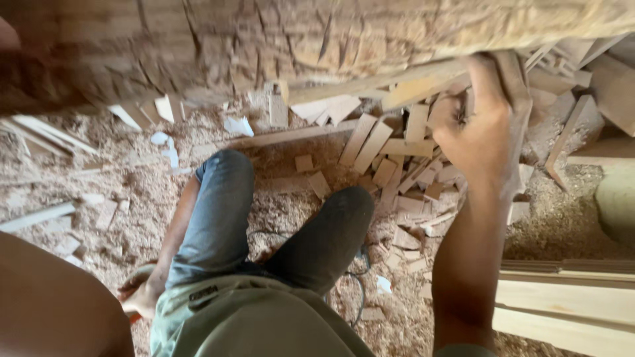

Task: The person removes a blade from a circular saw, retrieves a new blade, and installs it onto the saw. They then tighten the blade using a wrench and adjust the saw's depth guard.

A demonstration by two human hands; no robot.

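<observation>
A big rough wooden board [317, 46] lies blurred across the top of the view, close to the camera. My right hand [479, 135] is raised to its right end, fingers curled around a brown wooden edge [519, 99] there. My left forearm [53, 297] fills the bottom left corner. Only a sliver of my left hand [6, 36] shows at the top left edge, against the board, so its grip is hidden. Below are my knees in grey trousers [218, 211] and a bare foot [139, 294].
The floor [132, 218] is covered in sawdust and shavings. Several short wood offcuts [397, 165] are piled ahead of my knees, and long slats [278, 135] lie behind them. Pale planks [562, 301] are stacked at the lower right. A thin cable [357, 291] runs by my right knee.
</observation>
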